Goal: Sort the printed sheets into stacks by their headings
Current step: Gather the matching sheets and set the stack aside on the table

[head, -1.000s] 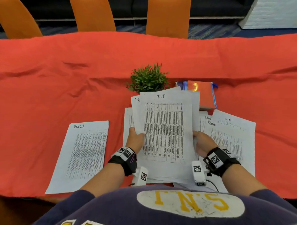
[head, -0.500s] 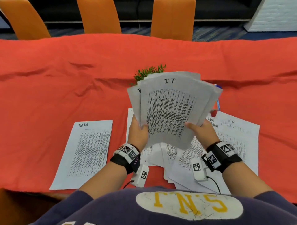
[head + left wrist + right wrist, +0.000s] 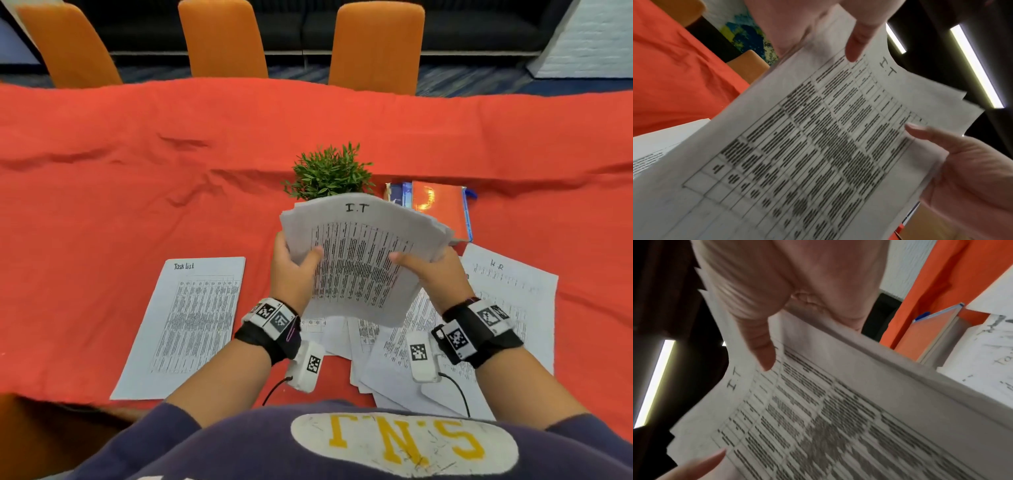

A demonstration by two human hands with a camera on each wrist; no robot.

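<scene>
Gripping a bundle of sheets (image 3: 359,260) headed "I.T" at centre frame, the left hand (image 3: 291,270) and right hand (image 3: 431,274) pinch its side edges, thumbs on top. Only the head view shows the "Task list" sheet (image 3: 191,322) at lower left; the right wrist view alone reveals the bundle's layered edge (image 3: 890,363).

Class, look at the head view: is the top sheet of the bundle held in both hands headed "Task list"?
No. The top sheet of the held white paper bundle is headed "I.T"; the white "Task list" sheet lies flat on the red tablecloth.
</scene>
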